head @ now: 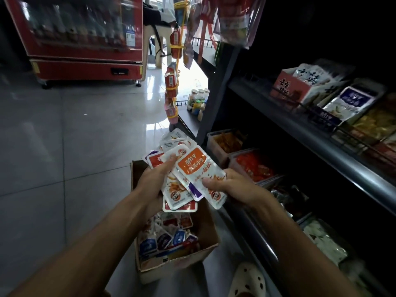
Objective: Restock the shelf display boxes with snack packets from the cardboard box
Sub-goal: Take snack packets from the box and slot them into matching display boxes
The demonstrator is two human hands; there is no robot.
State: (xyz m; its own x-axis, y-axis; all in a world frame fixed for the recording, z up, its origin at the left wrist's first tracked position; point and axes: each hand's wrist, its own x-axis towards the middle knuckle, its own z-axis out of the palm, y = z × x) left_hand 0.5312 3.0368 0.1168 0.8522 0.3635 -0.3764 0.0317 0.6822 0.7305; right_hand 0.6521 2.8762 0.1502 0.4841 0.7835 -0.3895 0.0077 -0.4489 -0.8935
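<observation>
Grey tiled floor (53,136) of a shop aisle, dark shelf unit (321,146) along the right side. Both hands sit above an open cardboard box (205,249) on the floor. Left hand (154,183): grip closed round a fanned stack of snack packets (175,151), count uncertain, at least six edges visible. Right hand (229,186): thumb and fingers pinch one orange-and-white packet (199,174) lying on top of the stack. Box holds many more packets (167,236), blue, red and white; too jumbled to count. Lower shelf: at least two clear display boxes (252,163) just right of the hands. One red drinks cooler (81,39) at rear left. One pale perforated shoe (248,281) beside the box.
</observation>
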